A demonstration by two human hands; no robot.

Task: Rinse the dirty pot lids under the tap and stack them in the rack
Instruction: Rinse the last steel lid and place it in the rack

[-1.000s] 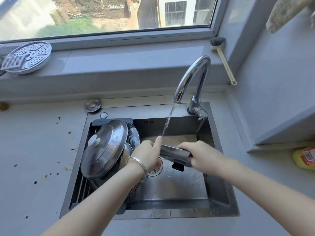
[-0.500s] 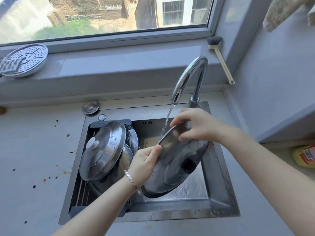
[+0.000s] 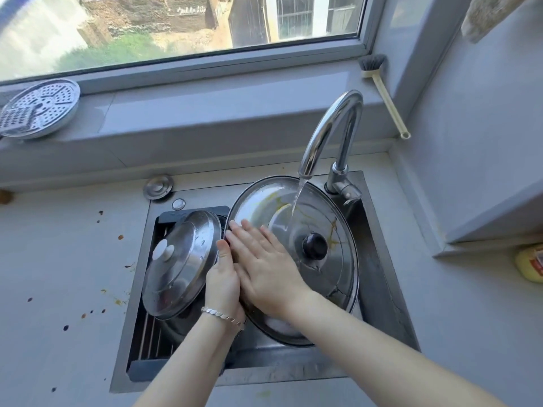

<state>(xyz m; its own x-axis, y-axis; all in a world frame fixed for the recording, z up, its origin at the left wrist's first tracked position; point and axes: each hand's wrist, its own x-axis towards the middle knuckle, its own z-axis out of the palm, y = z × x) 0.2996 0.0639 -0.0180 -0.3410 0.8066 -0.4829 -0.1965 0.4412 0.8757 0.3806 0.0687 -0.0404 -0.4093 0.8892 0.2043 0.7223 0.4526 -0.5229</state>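
Under the tap [image 3: 329, 127], the stained lid [image 3: 335, 274] tilts over the sink [image 3: 379, 274], the right hand [image 3: 264, 268] pressing flat, straight fingers [image 3: 244, 239] on it, the left hand [image 3: 221, 283] gripping its rim, a racked lid [image 3: 179, 262] just left of both.

Large steel lid [image 3: 320, 230], black knob, yellow-streaked, tilted under running tap [image 3: 329, 133]; white-knobbed lid [image 3: 182, 262] leaning in rack [image 3: 147, 327]
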